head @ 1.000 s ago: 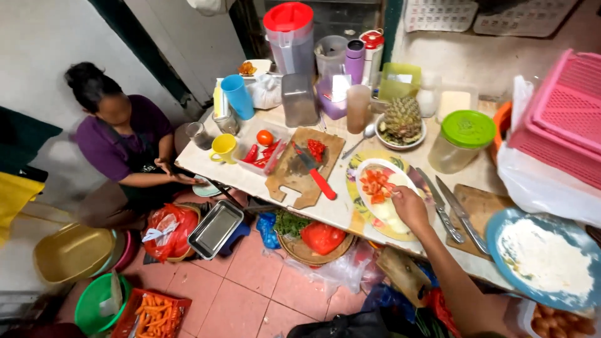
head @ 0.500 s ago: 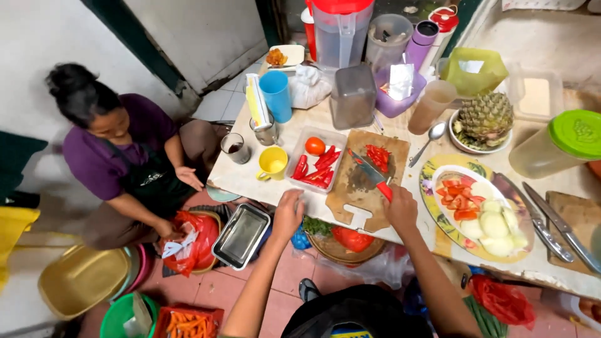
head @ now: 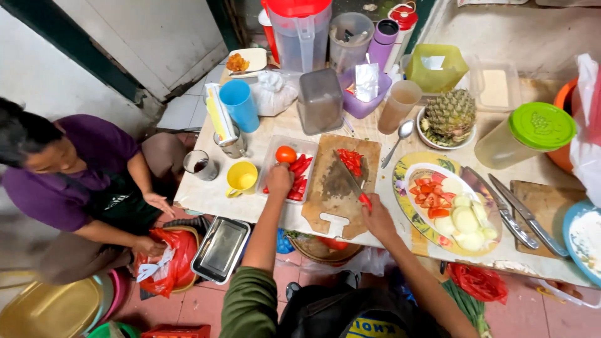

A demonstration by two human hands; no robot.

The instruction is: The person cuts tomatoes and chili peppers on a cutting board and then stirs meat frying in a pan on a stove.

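Note:
My left hand reaches into a clear plastic tray that holds red chillies and a whole tomato; its fingers close over the chillies. My right hand grips the red handle of a knife whose blade lies across the wooden cutting board. A small heap of chopped red chilli sits at the board's far end.
An oval plate of tomato and onion slices lies right of the board, with two knives beyond it. A yellow cup, blue cup, pineapple bowl and jugs crowd the table. A person in purple crouches at left.
The camera swung left from the plate to the board. My right hand left the plate and took the knife. My left hand came up from below the table edge into the chilli tray.

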